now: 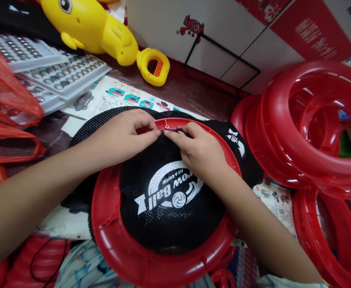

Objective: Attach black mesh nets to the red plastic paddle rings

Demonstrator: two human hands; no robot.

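Note:
A red plastic ring [109, 224] lies in front of me with black mesh netting [163, 224] stretched inside it; white print on the net shows a ball logo. My left hand [124, 134] and my right hand [199, 154] meet at the ring's far rim. Both hands pinch the edge of the netting against the rim, fingertips almost touching each other. More black mesh [103, 120] lies under and behind the ring.
A stack of red rings [310, 132] leans at the right, another red ring [328, 236] below it. A yellow toy [103, 32] lies at the back, trays of button cells [58, 76] and orange bags [7, 104] at the left, a cardboard box [238, 32] behind.

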